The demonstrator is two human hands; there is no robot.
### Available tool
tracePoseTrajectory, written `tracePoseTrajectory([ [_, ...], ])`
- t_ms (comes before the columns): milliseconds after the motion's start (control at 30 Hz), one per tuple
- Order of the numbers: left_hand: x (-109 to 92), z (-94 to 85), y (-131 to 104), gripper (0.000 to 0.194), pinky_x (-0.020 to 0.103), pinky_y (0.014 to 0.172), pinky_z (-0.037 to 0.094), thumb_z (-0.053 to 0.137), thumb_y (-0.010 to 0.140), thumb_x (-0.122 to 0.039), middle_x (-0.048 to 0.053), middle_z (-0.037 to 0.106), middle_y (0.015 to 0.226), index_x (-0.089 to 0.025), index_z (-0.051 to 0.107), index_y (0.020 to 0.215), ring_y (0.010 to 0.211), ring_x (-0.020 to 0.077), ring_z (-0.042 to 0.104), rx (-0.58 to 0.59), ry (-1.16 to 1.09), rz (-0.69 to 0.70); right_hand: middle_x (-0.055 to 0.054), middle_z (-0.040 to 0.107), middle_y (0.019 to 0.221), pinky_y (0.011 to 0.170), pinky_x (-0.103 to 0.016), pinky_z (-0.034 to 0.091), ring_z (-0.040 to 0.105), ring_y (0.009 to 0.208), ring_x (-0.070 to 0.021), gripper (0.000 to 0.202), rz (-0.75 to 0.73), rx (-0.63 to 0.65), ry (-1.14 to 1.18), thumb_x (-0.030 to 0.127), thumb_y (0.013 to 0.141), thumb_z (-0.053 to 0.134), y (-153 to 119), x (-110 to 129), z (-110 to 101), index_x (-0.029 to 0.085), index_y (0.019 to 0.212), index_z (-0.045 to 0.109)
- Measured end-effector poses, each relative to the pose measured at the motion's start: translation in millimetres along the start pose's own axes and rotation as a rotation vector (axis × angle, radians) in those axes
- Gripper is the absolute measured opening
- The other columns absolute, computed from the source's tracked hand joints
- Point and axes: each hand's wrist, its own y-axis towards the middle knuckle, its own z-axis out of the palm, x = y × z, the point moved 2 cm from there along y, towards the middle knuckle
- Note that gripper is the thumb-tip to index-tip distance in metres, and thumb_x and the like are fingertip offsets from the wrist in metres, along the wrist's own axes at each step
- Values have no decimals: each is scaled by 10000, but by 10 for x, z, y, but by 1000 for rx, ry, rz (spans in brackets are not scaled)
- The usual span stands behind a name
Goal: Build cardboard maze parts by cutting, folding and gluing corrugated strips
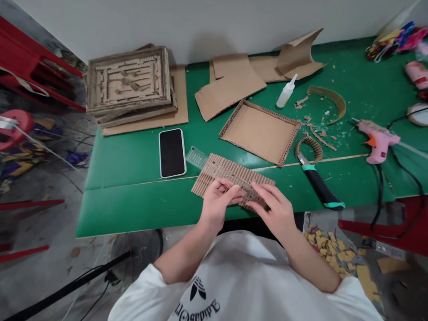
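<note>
A ribbed piece of corrugated cardboard (pixel 202 180) lies at the table's front edge, with a clear plastic ruler (pixel 197 157) slanting across it. My left hand (pixel 219 200) is closed, its fingers curled and its thumb pinching at the ruler over the cardboard. Opposite it, my right hand (pixel 276 207) grips around the ruler's near end with thumb and fingertips, which also touch the cardboard. Beyond the hands sits a shallow cardboard tray (pixel 261 133) with ribbed walls on several sides. Whether anything small is between the fingertips is hidden.
A phone (pixel 172 153) lies left; stacked cardboard frames (pixel 130 82) stand behind it. Loose cardboard sheets (pixel 230 84) and a glue bottle (pixel 286 92) are at the back. To the right are a cardboard ring (pixel 314 147), a utility knife (pixel 321 185) and a pink glue gun (pixel 377 138) with cables.
</note>
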Motion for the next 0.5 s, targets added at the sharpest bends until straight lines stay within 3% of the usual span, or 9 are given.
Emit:
tracePoseTrajectory([
  [100, 94, -21, -38, 436, 224, 613, 578, 832, 558, -402, -10, 678, 666, -170, 518, 751, 680, 153, 704, 14, 3, -63, -103, 661, 963, 746, -320, 542, 622, 849, -193, 437, -71, 37, -163, 196, 808, 662, -68, -53, -21, 169, 1236, 582],
  [233, 117, -79, -123, 318, 248, 647, 584, 707, 719, -453, 54, 729, 761, -154, 644, 806, 739, 173, 714, 302, 332, -90, -116, 666, 978, 780, -331, 532, 610, 877, -197, 419, -99, 31, -234, 180, 818, 647, -88, -183, -69, 133, 1230, 583],
  [267, 95, -98, -145, 283, 255, 653, 585, 658, 773, -435, 59, 731, 764, -155, 672, 808, 737, 173, 713, 379, 474, -17, -114, 672, 990, 802, -338, 530, 607, 896, -202, 411, -99, 24, -249, 188, 818, 650, -83, -215, -76, 136, 1221, 590],
  [333, 10, -137, -166, 236, 282, 715, 587, 566, 857, -358, 63, 737, 802, -169, 704, 827, 772, 175, 710, 420, 744, 297, -103, 690, 999, 826, -355, 525, 600, 917, -211, 380, -104, 15, -285, 205, 814, 657, -76, -268, -78, 148, 1188, 615],
  [433, -118, -173, -121, 213, 353, 907, 540, 518, 888, -260, 91, 716, 1028, -186, 702, 964, 987, 207, 672, 260, 1059, 858, -90, 712, 997, 814, -365, 524, 596, 904, -212, 316, -104, 13, -308, 203, 809, 661, -87, -316, -48, 156, 1122, 655],
  [500, -134, -175, -27, 238, 419, 985, 488, 542, 877, -269, 134, 659, 1161, -174, 681, 1045, 1141, 260, 595, 158, 1247, 1046, -80, 717, 1003, 802, -365, 526, 600, 894, -209, 285, -94, 3, -310, 202, 809, 661, -109, -335, -21, 172, 1093, 671],
])
